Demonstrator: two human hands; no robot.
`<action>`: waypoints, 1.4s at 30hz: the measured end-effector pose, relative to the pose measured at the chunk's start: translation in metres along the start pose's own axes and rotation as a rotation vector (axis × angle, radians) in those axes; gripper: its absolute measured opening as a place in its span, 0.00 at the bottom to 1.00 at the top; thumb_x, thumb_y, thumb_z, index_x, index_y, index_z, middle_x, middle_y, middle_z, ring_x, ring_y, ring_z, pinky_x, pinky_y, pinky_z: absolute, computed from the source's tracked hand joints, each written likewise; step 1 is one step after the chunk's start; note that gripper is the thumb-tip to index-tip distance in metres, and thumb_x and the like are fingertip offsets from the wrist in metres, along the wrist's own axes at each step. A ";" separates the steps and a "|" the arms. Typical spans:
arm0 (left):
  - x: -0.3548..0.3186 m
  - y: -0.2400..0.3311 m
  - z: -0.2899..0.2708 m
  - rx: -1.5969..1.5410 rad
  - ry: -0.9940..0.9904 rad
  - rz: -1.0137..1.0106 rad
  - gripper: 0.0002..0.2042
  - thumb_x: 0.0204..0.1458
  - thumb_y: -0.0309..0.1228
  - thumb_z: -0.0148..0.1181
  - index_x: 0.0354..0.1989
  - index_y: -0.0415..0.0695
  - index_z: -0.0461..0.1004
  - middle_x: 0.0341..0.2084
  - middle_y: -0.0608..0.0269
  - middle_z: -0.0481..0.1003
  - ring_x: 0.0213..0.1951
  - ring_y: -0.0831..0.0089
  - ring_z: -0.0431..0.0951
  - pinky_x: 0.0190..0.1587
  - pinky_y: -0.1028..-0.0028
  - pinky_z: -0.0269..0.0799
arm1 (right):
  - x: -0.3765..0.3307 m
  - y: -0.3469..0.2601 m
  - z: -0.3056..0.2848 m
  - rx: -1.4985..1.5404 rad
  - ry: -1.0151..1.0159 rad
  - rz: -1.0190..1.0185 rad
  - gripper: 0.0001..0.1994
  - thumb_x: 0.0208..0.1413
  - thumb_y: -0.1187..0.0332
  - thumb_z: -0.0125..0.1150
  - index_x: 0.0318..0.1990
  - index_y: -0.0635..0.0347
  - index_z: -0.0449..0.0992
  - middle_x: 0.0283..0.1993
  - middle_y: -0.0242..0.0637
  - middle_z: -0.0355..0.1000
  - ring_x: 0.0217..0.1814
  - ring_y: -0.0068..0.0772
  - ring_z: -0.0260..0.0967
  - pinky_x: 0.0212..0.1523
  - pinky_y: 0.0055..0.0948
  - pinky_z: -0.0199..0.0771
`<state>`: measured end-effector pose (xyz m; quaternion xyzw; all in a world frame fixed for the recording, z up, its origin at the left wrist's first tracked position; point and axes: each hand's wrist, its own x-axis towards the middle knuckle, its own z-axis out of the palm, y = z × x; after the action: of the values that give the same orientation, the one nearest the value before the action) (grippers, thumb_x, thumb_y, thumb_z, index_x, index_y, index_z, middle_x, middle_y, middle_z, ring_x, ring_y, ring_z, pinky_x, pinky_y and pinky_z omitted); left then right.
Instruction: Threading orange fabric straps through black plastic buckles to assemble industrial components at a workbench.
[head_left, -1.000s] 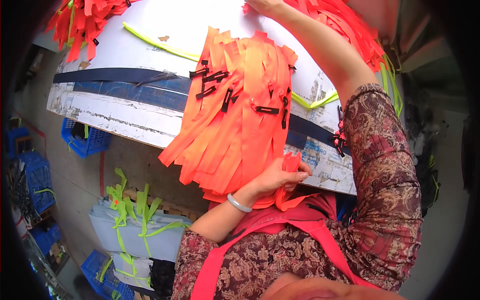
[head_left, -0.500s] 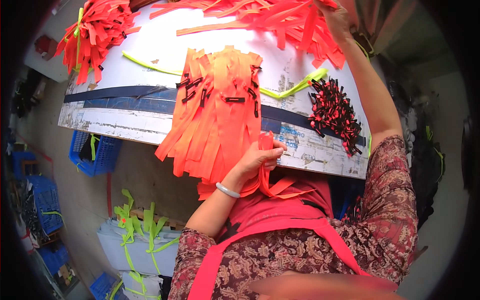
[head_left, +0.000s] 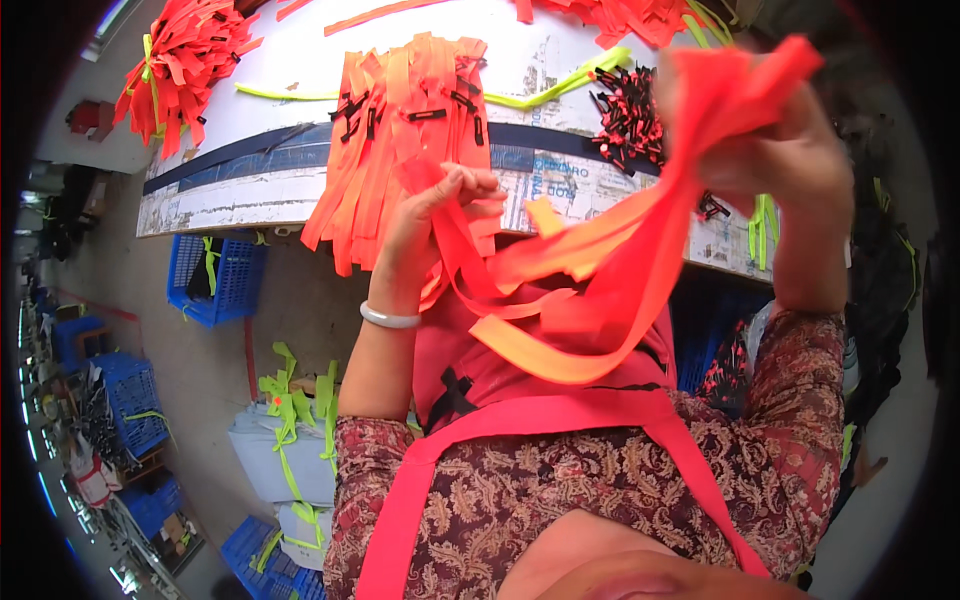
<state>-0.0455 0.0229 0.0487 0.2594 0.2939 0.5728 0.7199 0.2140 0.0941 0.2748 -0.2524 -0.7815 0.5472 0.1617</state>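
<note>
The right hand, upper right, and seemingly left hand, centre, hold strips, whose handling next likely needs steadiness.

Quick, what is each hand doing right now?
Left hand: closed, fingers curled on a thin orange-red strip.
Right hand: closed around a bunch of bright orange-red strips, somewhat blurred.

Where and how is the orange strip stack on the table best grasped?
Likely by the near ends of the orange strip stack, pinched from above and below, coming from the wearer's side: they overhang the edge of the table, leaving room beneath, while the black clips sit farther up.
</note>
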 end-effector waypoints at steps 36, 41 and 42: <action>-0.002 0.008 0.040 0.329 -0.057 0.302 0.09 0.52 0.25 0.62 0.41 0.38 0.75 0.21 0.73 0.69 0.20 0.87 0.65 0.22 0.84 0.58 | 0.056 0.147 0.159 0.366 -0.180 0.185 0.24 0.46 0.71 0.67 0.52 0.66 0.68 0.48 0.36 0.70 0.52 0.24 0.66 0.54 0.26 0.66; -0.006 0.053 0.052 0.829 -0.279 0.537 0.09 0.52 0.27 0.63 0.39 0.38 0.76 0.25 0.70 0.75 0.28 0.83 0.73 0.32 0.80 0.69 | 0.068 0.127 0.152 0.317 -0.123 0.221 0.23 0.43 0.73 0.66 0.49 0.62 0.68 0.37 0.34 0.73 0.40 0.23 0.70 0.41 0.26 0.73; -0.008 0.048 0.047 0.845 -0.287 0.547 0.09 0.52 0.27 0.63 0.39 0.38 0.76 0.25 0.70 0.75 0.28 0.83 0.73 0.32 0.80 0.69 | 0.070 0.126 0.153 0.312 -0.118 0.202 0.23 0.43 0.73 0.66 0.49 0.62 0.68 0.37 0.34 0.73 0.40 0.23 0.70 0.41 0.26 0.73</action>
<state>-0.0453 0.0237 0.1169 0.6705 0.3194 0.5299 0.4095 0.1034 0.0503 0.1021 -0.2688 -0.6659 0.6891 0.0970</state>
